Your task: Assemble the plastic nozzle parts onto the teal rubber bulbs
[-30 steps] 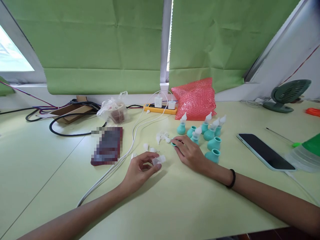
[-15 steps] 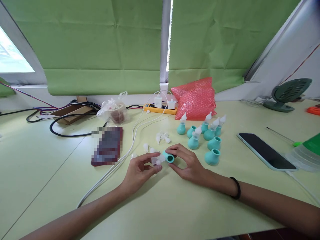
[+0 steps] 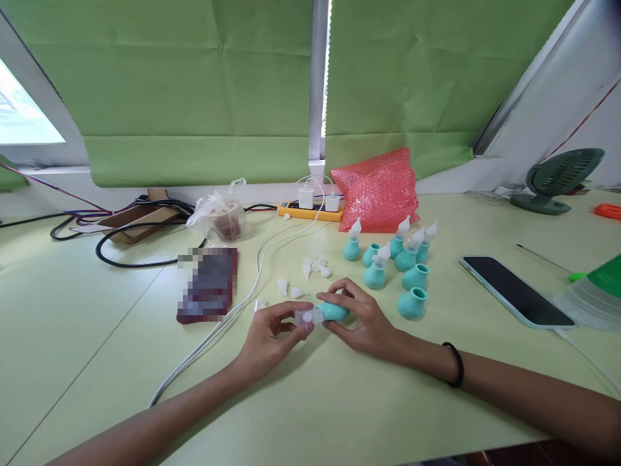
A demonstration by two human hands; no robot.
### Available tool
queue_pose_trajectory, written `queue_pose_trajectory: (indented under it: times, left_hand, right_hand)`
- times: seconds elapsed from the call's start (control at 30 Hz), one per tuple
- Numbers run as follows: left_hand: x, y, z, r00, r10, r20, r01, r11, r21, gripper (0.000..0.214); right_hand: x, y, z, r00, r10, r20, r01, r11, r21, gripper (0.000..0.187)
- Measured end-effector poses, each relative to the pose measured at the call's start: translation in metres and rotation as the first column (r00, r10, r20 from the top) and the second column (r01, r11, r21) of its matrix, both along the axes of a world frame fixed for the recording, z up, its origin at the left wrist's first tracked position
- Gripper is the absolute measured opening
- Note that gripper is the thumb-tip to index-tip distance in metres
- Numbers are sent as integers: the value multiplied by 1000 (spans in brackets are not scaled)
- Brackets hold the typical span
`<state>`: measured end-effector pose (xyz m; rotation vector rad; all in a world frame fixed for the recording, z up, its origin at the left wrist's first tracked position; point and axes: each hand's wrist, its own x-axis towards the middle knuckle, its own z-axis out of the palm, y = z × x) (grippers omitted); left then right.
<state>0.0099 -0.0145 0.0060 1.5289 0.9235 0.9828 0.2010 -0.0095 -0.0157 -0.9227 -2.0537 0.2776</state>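
Observation:
My left hand (image 3: 272, 336) pinches a small clear plastic tip (image 3: 305, 316) just above the table. My right hand (image 3: 361, 317) grips a teal rubber bulb (image 3: 334, 312) lying sideways, its mouth against the clear tip. Behind them lie several loose clear tips (image 3: 315, 265), with a few more (image 3: 287, 287) closer to my left hand. To the right stand several teal bulbs (image 3: 398, 262), some with clear tips fitted and two (image 3: 413, 291) without.
A phone (image 3: 514, 291) lies at the right, and a blurred dark red item (image 3: 208, 285) at the left. White charger cables (image 3: 228, 323) run past my left hand to a yellow power strip (image 3: 310, 210). Behind are a pink bubble-wrap bag (image 3: 381, 191), a plastic bag (image 3: 220, 217) and a green fan (image 3: 557, 181).
My right hand picked a teal bulb up from the group and brought it left to my left hand, which kept hold of the clear tip. Bulb and tip now meet.

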Motion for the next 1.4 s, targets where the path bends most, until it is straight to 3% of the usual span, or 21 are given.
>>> queue_pose_trajectory:
  times: [0.23, 0.57, 0.67, 0.73, 0.87, 0.93, 1.03, 1.17, 1.23, 1.4]
  left_hand:
    - [1, 1, -4, 993, -72, -94, 68, 997, -45, 30]
    - [0, -4, 0, 893, -28, -448, 150, 959, 240, 25]
    - [-1, -4, -5, 874, 32, -484, 182, 903, 390, 24]
    - [-2, -5, -7, 880, 58, -472, 207, 846, 491, 23]
    - [-4, -7, -10, 909, 54, -413, 269, 681, 681, 22]
    - [-5, -8, -12, 921, 44, -388, 281, 614, 738, 23]
    - [-5, -8, -13, 932, 44, -359, 276, 555, 785, 26]
    - [-5, -9, -13, 940, 33, -340, 282, 485, 828, 28]
    - [-4, -10, -11, 933, 27, -359, 308, 456, 835, 28]
    - [-3, -13, -6, 898, 51, -437, 386, 386, 838, 28]
  right_hand:
    - [-2, -4, 5, 997, -32, 65, 28, 998, 52, 18]
    - [1, -6, -2, 974, 15, 228, -62, 977, 204, 15]
    - [1, -7, -2, 959, -21, 282, -62, 958, 280, 12]
    - [0, -9, -1, 965, -7, 261, -64, 963, 262, 11]
    - [-3, -13, 5, 991, 67, 120, -68, 998, 7, 12]
    - [-4, -15, 11, 993, 95, 75, -81, 983, -164, 11]
    - [-5, -15, 22, 991, 124, 45, -97, 915, -393, 11]
    - [-3, -13, 30, 987, 163, 11, -119, 766, -632, 15]
    - [0, -12, 31, 982, 189, -11, -134, 656, -743, 16]
    - [1, -10, 33, 965, 236, -116, -182, 281, -942, 16]
